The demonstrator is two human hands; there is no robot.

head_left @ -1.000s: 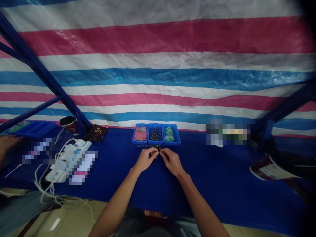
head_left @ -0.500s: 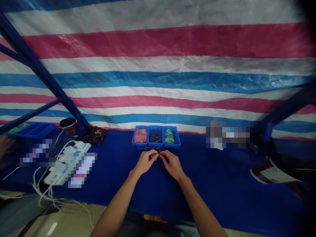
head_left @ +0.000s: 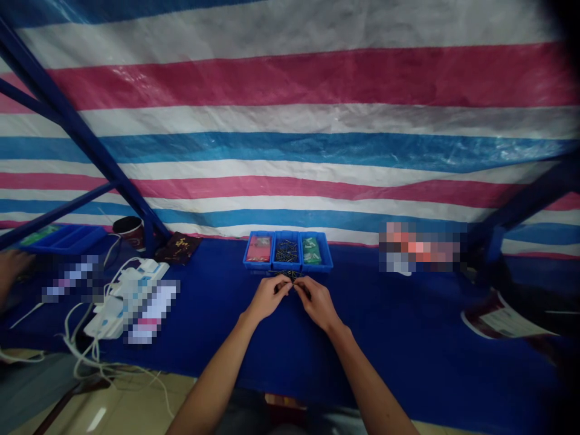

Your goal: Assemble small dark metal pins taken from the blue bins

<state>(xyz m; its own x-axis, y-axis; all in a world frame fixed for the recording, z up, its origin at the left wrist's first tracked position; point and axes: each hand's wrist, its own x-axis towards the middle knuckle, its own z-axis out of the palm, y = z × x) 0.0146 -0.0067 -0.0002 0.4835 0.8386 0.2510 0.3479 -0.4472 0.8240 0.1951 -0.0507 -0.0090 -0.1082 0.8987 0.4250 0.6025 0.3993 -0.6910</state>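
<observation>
Far left, at the frame edge: a co-worker's hand (head_left: 13, 266), resting on the blue-covered tabletop (head_left: 399, 320). Just behind it, a blue plastic tray (head_left: 63, 239) with something green at its left end. Next along, a paper cup (head_left: 129, 232) beside a blue steel frame post (head_left: 147, 232), then a dark embroidered pouch (head_left: 178, 248). Nearer the body, a white power strip (head_left: 127, 296) trailing white cables (head_left: 86, 356) over the tabletop edge, flanked by blurred patches.

Centre: three blue parts bins in a touching row. Left bin (head_left: 258, 248) holding red packets; middle bin (head_left: 287, 251) full of dark metal pins (head_left: 286, 251); right bin (head_left: 316, 251) holding green packets. A small loose spill of the same pins (head_left: 284, 275) lying on the tabletop just in front of the bins.

Left hand (head_left: 270, 297): closed, fingertips pinched at the spill's near edge. Right hand (head_left: 318, 304): closed likewise, almost meeting the left. Anything between the fingertips too small to tell.

Far right: a blurred patch, then a printed leaflet (head_left: 502, 320).
</observation>
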